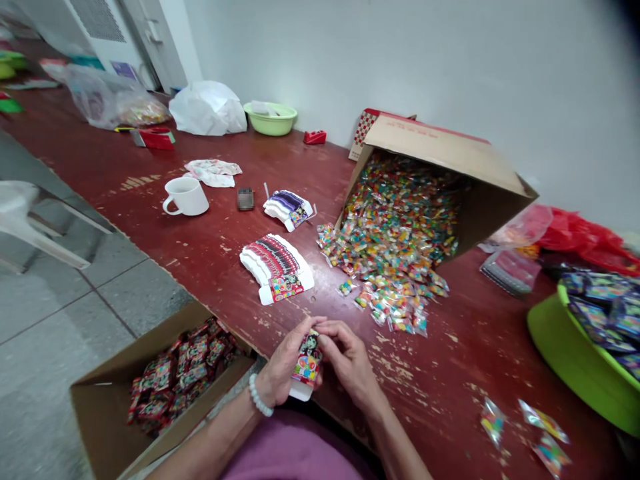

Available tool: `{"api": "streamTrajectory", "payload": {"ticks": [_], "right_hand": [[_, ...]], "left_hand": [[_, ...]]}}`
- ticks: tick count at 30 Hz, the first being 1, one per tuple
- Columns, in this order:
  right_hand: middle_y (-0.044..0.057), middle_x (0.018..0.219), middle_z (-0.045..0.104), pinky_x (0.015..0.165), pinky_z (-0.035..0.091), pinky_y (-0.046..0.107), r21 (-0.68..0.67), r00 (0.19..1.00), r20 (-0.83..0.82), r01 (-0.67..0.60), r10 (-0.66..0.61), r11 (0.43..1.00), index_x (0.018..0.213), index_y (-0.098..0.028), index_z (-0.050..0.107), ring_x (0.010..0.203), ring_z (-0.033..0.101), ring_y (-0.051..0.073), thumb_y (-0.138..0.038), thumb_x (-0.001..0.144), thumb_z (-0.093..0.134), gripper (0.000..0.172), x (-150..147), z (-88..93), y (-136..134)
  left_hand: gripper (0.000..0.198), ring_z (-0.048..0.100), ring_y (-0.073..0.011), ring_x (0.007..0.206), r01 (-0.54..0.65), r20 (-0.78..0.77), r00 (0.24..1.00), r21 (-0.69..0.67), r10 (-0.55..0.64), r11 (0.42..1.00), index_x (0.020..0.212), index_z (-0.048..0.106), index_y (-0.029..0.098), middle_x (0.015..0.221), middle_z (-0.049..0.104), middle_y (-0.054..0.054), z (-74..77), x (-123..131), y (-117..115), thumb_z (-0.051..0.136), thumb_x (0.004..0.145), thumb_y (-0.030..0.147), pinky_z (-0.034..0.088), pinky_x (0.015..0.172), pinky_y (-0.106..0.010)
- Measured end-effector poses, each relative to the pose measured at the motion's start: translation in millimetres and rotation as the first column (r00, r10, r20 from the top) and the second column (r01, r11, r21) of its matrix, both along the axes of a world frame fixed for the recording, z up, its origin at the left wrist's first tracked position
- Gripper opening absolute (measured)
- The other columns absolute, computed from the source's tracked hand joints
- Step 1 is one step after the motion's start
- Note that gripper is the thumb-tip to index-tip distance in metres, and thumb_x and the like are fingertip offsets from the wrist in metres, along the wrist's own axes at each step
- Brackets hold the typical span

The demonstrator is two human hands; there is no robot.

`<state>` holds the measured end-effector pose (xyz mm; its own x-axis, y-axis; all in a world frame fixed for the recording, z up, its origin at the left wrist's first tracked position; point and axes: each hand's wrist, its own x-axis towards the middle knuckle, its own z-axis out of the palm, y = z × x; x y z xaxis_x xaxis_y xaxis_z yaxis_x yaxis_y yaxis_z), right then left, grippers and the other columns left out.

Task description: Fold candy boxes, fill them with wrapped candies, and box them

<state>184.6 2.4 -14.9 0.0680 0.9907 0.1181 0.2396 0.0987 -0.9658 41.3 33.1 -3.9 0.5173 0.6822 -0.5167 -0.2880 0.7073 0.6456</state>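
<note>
Both my hands hold a small printed cardboard box (307, 363) just above the table's near edge. My left hand (286, 365) wraps the box from the left, with a bead bracelet on its wrist. My right hand (347, 360) pinches the box's top from the right. A fanned stack of flat printed box blanks (277, 267) lies a little beyond my hands. A big cardboard carton (450, 160) lies on its side farther back, and small colourful candy packets (395, 253) spill out of it onto the table.
A carton of finished boxes (175, 377) sits low at the left. A second stack of blanks (289, 208), a white mug (186, 197) and a green bowl (271, 120) stand farther back. A green basin (583, 363) of dark packets sits at right. Loose packets (525, 430) lie nearby.
</note>
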Motion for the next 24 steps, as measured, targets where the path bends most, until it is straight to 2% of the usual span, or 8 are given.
{"api": "streamTrajectory", "payload": {"ticks": [3,6,10,14,18,20,21,24], "right_hand": [[0.007,0.098,0.069,0.083,0.049,0.033,0.049,0.932,0.343,0.103,-0.114,0.993,0.099,-0.021,0.069,0.091,0.063,0.022,-0.035,0.095,0.047,0.026,22,-4.9,32],[0.015,0.122,0.062,0.098,0.035,0.047,0.107,0.808,0.529,0.242,-0.261,0.964,0.114,-0.018,0.064,0.113,0.051,0.032,-0.028,0.087,0.056,0.030,37,-14.5,65],[0.018,0.120,0.064,0.101,0.026,0.052,0.100,0.662,0.702,0.273,-0.263,0.957,0.109,-0.017,0.065,0.111,0.051,0.032,-0.013,0.083,0.052,0.029,39,-28.9,89],[0.018,0.099,0.069,0.097,0.033,0.048,0.092,0.732,0.624,0.280,-0.275,0.955,0.098,-0.013,0.067,0.100,0.058,0.029,-0.011,0.086,0.046,0.025,42,-28.7,91],[0.012,0.099,0.070,0.082,0.048,0.036,0.079,0.816,0.481,0.323,-0.320,0.943,0.111,-0.013,0.060,0.089,0.064,0.022,-0.024,0.096,0.038,0.029,43,-12.9,68],[0.007,0.093,0.070,0.069,0.052,0.030,0.028,0.891,0.306,0.344,-0.336,0.938,0.112,-0.015,0.058,0.078,0.066,0.018,-0.037,0.098,0.039,0.032,37,-4.9,49],[0.006,0.090,0.070,0.065,0.052,0.029,-0.024,0.928,0.126,0.356,-0.351,0.934,0.111,-0.016,0.059,0.074,0.066,0.017,-0.042,0.096,0.046,0.033,32,-2.0,39],[0.003,0.087,0.069,0.067,0.053,0.028,-0.139,0.877,-0.274,0.370,-0.395,0.918,0.106,-0.018,0.062,0.074,0.065,0.016,-0.045,0.084,0.066,0.035,16,1.3,13]], "left_hand": [[0.053,0.063,-0.0150,0.054,0.000,0.021,1.000,0.049,-0.002,0.999,0.134,0.043,0.023,0.080,0.069,-0.003,1.4,-5,5,0.061,0.086,0.036,0.048,0.051,-0.025],[0.049,0.065,-0.0147,0.075,-0.021,-0.032,0.999,0.132,0.026,0.991,0.126,0.049,0.019,0.095,0.070,-0.008,3.7,-13,13,0.068,0.082,0.027,0.051,0.066,-0.024],[0.046,0.063,-0.0150,0.082,0.050,-0.107,0.994,0.217,-0.028,0.975,0.112,0.058,0.015,0.105,0.066,-0.008,2.2,-26,22,0.079,0.072,0.025,0.053,0.073,-0.026],[0.052,0.061,-0.0123,0.073,-0.003,-0.177,0.983,0.246,0.048,0.969,0.110,0.057,0.016,0.088,0.063,-0.001,0.8,-37,27,0.083,0.066,0.021,0.054,0.069,-0.026],[0.052,0.062,-0.0133,0.071,-0.020,-0.177,0.982,0.240,0.064,0.971,0.117,0.055,0.016,0.085,0.061,-0.001,3.2,-44,32,0.079,0.071,0.026,0.055,0.062,-0.026],[0.046,0.062,-0.0133,0.067,-0.036,-0.174,0.981,0.249,0.081,0.968,0.112,0.054,0.016,0.082,0.062,-0.001,3.3,-45,34,0.077,0.074,0.028,0.054,0.055,-0.024],[0.043,0.062,-0.0134,0.065,-0.050,-0.171,0.981,0.254,0.096,0.966,0.109,0.054,0.016,0.082,0.063,-0.001,2.9,-44,34,0.077,0.075,0.028,0.053,0.052,-0.023],[0.037,0.064,-0.0154,0.067,-0.080,-0.137,0.984,0.235,0.114,0.969,0.100,0.051,0.019,0.083,0.065,-0.002,0.0,-40,31,0.077,0.074,0.026,0.054,0.051,-0.025]]}}
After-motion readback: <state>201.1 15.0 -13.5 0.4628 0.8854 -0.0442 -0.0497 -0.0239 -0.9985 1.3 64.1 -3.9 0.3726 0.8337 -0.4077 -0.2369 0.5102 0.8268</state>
